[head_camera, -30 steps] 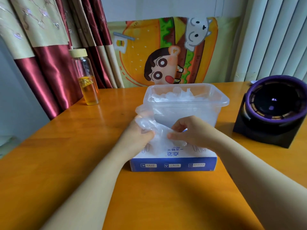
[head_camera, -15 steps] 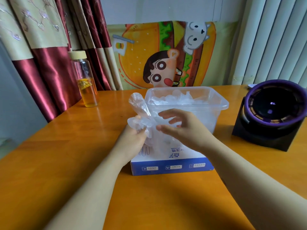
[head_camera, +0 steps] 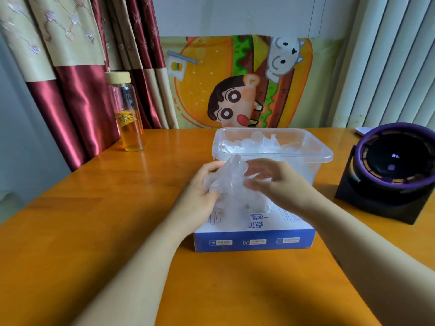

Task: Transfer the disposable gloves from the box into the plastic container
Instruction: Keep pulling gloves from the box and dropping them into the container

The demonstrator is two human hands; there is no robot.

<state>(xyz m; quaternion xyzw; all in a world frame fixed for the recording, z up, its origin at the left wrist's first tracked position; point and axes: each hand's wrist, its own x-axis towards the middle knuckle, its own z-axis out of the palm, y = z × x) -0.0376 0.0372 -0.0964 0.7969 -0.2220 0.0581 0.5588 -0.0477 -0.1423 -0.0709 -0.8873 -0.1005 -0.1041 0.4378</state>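
Gloves (head_camera: 231,184), head view: clear crumpled wad gripped by left hand (head_camera: 200,196) at 9 o'clock and right hand (head_camera: 277,184) at 3, just above box (head_camera: 254,241); plastic container (head_camera: 326,156), part-filled, lies at 12 o'clock, right hand seemingly nearer.

The plastic container (head_camera: 273,154) stands open-topped just behind the glove box (head_camera: 254,240), its near rim higher than the box top. The left hand (head_camera: 200,194) and right hand (head_camera: 277,184) hold bunched gloves (head_camera: 231,182) just before that rim. To the left the table (head_camera: 113,220) lies open up to the glass bottle (head_camera: 128,114); to the right a black-and-purple device (head_camera: 390,175) stands near.
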